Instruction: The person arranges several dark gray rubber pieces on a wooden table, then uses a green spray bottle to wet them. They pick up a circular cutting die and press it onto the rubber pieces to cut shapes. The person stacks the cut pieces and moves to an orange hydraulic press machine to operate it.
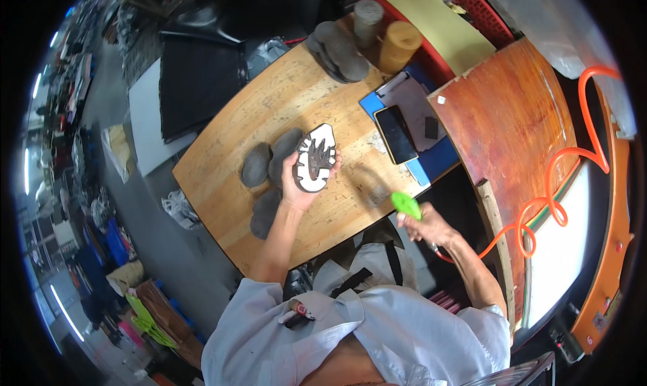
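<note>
Over the wooden table, my left hand (294,184) grips a small shoe sole (317,160), dark brown with raised white blocks; its patterned face is turned up. My right hand (429,225), right of the table's front edge, is closed around a bright green air blow gun (406,205). An orange coiled hose (529,241) runs from that tool off to the right. The blow gun's nozzle is not clear. Beside my left hand and forearm lie several dark grey oval pieces (257,165), partly covered by the hand and arm.
A stack of dark soles (337,52) stands at the table's far end, near a grey cylinder (368,23) and a yellow-brown roll (400,47). A phone (395,134) lies on a blue clipboard (441,158). A reddish wooden board (515,109) borders the right side.
</note>
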A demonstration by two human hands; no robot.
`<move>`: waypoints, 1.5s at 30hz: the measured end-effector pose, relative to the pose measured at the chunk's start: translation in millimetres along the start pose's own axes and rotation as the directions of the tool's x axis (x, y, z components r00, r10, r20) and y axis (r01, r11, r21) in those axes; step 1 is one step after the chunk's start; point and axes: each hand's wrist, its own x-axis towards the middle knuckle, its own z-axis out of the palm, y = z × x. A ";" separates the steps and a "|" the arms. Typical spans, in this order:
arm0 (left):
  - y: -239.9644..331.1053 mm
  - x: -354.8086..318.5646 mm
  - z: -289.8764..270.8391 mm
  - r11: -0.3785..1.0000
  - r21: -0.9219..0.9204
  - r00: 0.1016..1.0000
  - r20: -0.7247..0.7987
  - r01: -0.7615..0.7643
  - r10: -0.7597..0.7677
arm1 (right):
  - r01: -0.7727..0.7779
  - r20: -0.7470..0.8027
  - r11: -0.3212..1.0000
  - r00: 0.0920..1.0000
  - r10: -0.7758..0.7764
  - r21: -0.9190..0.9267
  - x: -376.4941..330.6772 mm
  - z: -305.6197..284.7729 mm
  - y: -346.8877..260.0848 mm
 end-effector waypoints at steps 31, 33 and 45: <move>6.5 -116.8 -28.7 0.957 -0.016 0.950 -0.128 -0.290 0.286 | 0.092 -0.179 0.216 0.303 -0.936 -0.972 121.9 -137.3 -246.3; 3.7 -122.1 -18.4 0.945 -0.180 0.962 -0.065 -0.273 0.266 | 0.634 -0.009 0.471 0.591 -0.806 -0.614 119.5 -58.2 -186.6; -18.0 -154.9 -0.3 0.873 -0.483 0.958 0.276 0.066 0.081 | 0.395 0.418 0.897 0.794 -0.441 0.196 58.4 144.7 -110.5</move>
